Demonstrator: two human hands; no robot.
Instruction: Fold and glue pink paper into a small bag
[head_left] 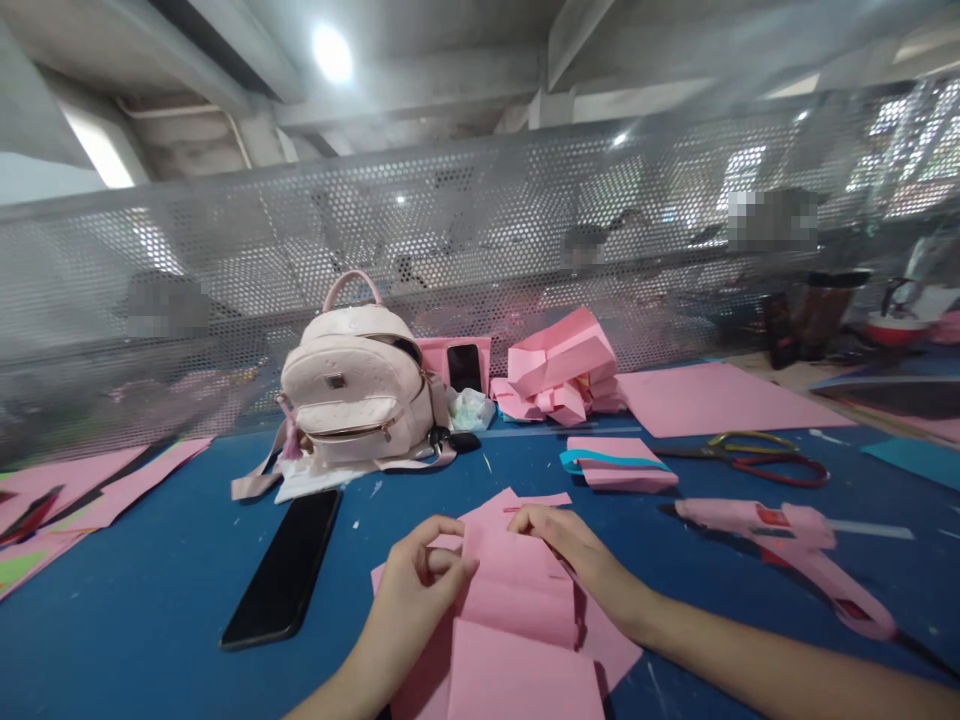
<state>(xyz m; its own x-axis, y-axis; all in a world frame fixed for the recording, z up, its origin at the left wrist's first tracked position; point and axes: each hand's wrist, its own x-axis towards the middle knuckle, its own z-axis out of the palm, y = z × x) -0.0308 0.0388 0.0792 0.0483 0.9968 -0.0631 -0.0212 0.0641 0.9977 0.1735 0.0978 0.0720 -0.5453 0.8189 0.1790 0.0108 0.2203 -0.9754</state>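
So I see left hand [417, 585] pinching, right hand [574, 548] curled closed on pink paper [517, 590]; likely steadying folds; glue gun [796, 538] right of fingers.

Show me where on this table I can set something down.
Bare blue tabletop lies between the large black phone and the pink sheets at far left; a smaller patch separates that phone from the left hand. Crowded: the back, around the backpack, and the right, around scissors and glue gun.
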